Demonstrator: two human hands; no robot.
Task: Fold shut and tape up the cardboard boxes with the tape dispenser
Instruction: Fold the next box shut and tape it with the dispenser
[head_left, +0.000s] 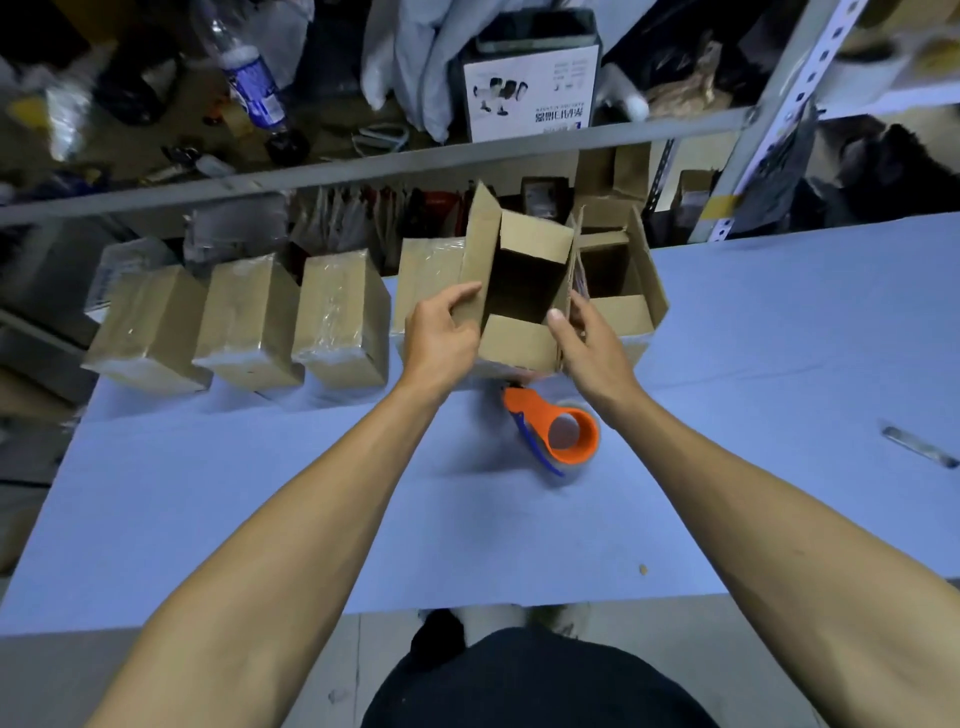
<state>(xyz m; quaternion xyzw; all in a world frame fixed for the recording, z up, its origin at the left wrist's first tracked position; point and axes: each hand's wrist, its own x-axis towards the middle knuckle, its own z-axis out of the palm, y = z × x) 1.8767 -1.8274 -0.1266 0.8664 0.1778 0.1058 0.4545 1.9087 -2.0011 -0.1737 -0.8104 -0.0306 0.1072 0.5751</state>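
An open cardboard box (522, 340) stands upright at the middle of the blue table, all its top flaps raised. My left hand (441, 332) grips its left side flap, thumb on the outer face. My right hand (592, 343) holds the right side flap, thumb tip at the flap's edge. The orange tape dispenser (563, 434) with a clear tape roll lies on the table just in front of the box, between my wrists. A second open box (631, 304) stands directly to the right, touching the first.
Several taped boxes (340, 322) stand in a row to the left along the blue table's (260, 493) far edge. A metal shelf rack (769, 124) full of clutter rises behind. A small metal strip (919, 447) lies at the right.
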